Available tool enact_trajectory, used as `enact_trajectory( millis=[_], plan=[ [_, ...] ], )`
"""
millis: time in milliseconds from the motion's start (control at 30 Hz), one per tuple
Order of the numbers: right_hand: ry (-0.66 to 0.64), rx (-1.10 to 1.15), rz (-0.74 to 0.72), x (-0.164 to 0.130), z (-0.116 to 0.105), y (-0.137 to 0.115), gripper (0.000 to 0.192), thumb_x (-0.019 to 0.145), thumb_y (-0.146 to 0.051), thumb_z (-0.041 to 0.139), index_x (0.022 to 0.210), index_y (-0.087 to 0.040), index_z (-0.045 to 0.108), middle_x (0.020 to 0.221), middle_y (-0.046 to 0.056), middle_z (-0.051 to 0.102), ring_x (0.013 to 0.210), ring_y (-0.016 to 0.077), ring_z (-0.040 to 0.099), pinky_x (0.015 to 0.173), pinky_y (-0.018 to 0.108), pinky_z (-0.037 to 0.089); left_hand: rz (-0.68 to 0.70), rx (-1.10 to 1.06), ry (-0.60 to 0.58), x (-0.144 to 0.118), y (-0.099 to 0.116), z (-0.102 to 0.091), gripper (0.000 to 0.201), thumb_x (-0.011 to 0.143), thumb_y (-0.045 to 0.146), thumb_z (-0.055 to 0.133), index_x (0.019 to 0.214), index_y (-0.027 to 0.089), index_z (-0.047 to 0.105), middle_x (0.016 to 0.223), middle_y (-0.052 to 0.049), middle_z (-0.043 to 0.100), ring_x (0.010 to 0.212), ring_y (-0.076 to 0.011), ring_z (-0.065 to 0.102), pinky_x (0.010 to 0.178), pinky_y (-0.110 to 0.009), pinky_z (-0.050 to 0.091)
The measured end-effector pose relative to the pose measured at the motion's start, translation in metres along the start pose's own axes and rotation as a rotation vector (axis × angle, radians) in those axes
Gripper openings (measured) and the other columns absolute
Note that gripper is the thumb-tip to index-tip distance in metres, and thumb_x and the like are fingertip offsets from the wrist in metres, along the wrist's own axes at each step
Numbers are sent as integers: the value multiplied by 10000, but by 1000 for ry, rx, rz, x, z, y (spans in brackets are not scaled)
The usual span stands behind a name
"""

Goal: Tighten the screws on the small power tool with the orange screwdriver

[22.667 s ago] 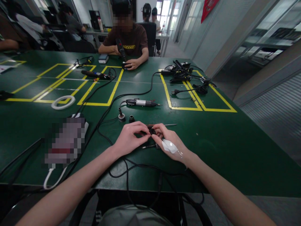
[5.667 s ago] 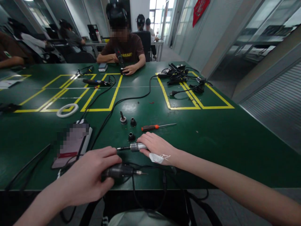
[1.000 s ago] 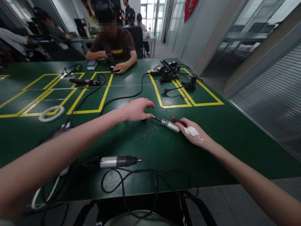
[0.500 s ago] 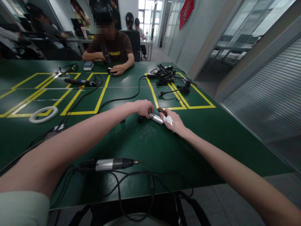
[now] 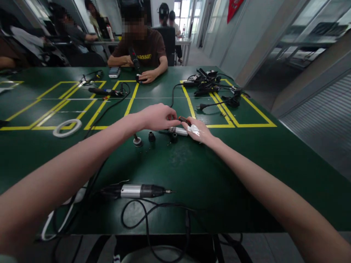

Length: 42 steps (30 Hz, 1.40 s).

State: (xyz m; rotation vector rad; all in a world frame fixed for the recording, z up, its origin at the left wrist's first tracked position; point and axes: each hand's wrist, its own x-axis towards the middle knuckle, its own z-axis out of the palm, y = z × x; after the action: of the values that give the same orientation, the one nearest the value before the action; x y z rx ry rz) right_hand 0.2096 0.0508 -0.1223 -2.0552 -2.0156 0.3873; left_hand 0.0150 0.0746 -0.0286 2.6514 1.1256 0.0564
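Both hands meet far out on the green matte tabletop (image 5: pixel 246 160). Right hand (image 5: pixel 197 132), white dressing taped on its back, rests on a short silver metal cylinder with a dark tip (image 5: pixel 177 130) and seems to pinch it along with a slim tool with a dark red handle (image 5: pixel 184 119); grip partly hidden. Left hand (image 5: pixel 157 117) is curled over the cylinder's front end, fingers bunched narrow; what they pinch I cannot tell.

Progress, judged from the layout: the tool looks taken apart and not yet back together. Main body, a long handpiece with silver metal middle, black plastic ends and thin bit tip (image 5: pixel 137 191), lies alone near the table's near edge, well apart from both hands, its black rubber cord (image 5: pixel 153 215) looping beside it. Three small loose parts sit near the hands: a round grey metal base with an upright pin (image 5: pixel 137 141), a small black tapered collar (image 5: pixel 151 137), and another black ring-like collar (image 5: pixel 174 137) just beside the cylinder. All unattached, so fitting is left to do.

Textures: tabletop dull, scuffed, marked with glossy yellow tape lines (image 5: pixel 131 102). A white tape ring (image 5: pixel 67 128) lies flat at left. A tangle of black plugs and cables (image 5: pixel 211 86) lies far right. A person in a brown shirt (image 5: pixel 149 49) sits opposite.
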Motion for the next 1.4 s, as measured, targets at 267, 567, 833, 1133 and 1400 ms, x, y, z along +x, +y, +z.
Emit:
enact_trajectory(
  millis=[267, 567, 833, 1133, 1400],
  plan=[
    [170, 213, -96, -27, -40, 31, 341, 1020, -445, 505, 771, -221, 571, 739, 75, 665, 675, 227, 605, 635, 341, 418, -122, -263, -17, -147, 37, -13, 425, 823, 580, 722, 1145, 307, 775, 1037, -23, 762, 894, -228, 723, 781, -329, 552],
    [183, 652, -161, -99, -60, 34, 460, 976, -644, 515, 871, -235, 695, 742, 36, 611, 727, 204, 584, 642, 311, 474, -175, -100, -180, -188, 26, 84, 263, 907, 292, 714, 1167, 253, 733, 1158, -62, 696, 1062, -236, 700, 903, -340, 564],
    [48, 1009, -179, -100, -19, 3, 427, 885, -626, 619, 1040, -230, 592, 825, 20, 620, 699, 179, 554, 603, 295, 443, 8, -88, -56, -130, 23, 89, 311, 975, 334, 632, 1256, 220, 700, 1154, -78, 681, 1048, -223, 663, 905, -336, 551],
    [69, 1145, 9, -100, -9, 25, 425, 920, -497, 550, 1288, -302, 467, 977, 52, 725, 720, 214, 670, 634, 337, 518, 1, 67, 142, -104, 24, 113, 371, 1015, 365, 528, 1299, 159, 649, 1157, -112, 680, 1067, -272, 623, 917, -418, 524],
    [168, 1121, 41, -102, -3, 53, 202, 979, -481, 454, 1079, -311, 413, 1022, 92, 717, 875, 265, 723, 794, 448, 594, 12, -8, 187, -103, 21, 120, 362, 972, 379, 581, 1237, 160, 695, 1112, -84, 700, 1052, -268, 636, 889, -420, 529]
  ],
)
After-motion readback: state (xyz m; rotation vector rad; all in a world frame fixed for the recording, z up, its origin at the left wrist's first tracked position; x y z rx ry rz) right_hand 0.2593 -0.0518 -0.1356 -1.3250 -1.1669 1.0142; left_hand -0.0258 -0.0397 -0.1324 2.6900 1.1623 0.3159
